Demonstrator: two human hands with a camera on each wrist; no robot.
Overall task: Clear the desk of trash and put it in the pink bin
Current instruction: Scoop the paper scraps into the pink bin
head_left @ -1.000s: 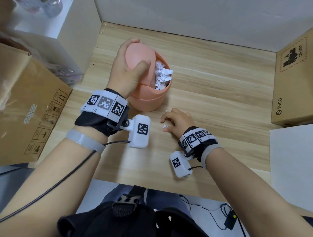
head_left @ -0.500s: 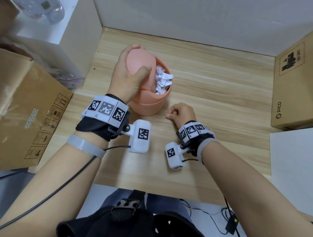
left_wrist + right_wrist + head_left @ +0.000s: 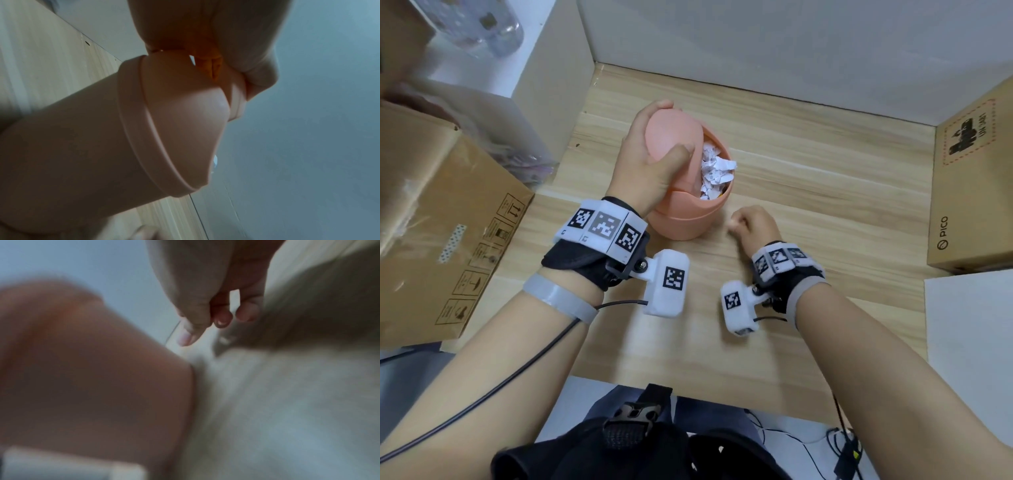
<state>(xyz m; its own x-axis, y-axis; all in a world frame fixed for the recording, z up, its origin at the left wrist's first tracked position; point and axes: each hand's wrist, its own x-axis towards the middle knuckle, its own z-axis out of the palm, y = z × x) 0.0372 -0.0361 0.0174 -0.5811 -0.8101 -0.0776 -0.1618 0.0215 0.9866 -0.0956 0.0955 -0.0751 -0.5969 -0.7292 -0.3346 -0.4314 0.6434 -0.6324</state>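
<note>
The pink bin [image 3: 688, 219] stands on the wooden desk [image 3: 825, 192], filled with crumpled white paper [image 3: 714, 171]. My left hand [image 3: 647, 161] grips its swing lid [image 3: 671, 137] and holds it tilted open, thumb on top and fingers over the far edge. The left wrist view shows the bin [image 3: 92, 146] and lid [image 3: 185, 113] close up under the left hand [image 3: 226, 40]. My right hand [image 3: 751, 224] hovers just right of the bin's base, fingers curled and pinching what looks like a small white paper scrap, mostly hidden. In the blurred right wrist view, its fingers [image 3: 205, 313] are curled beside the bin [image 3: 82, 369].
A large cardboard box [image 3: 441, 222] lies at the left and a PICO cardboard box [image 3: 972, 192] at the right. A white panel [image 3: 969, 342] covers the near right corner. A white partition [image 3: 551, 85] and the back wall close in the desk.
My right hand has lifted from the desk in front of me and moved forward to the bin's right side. The left hand keeps holding the lid open.
</note>
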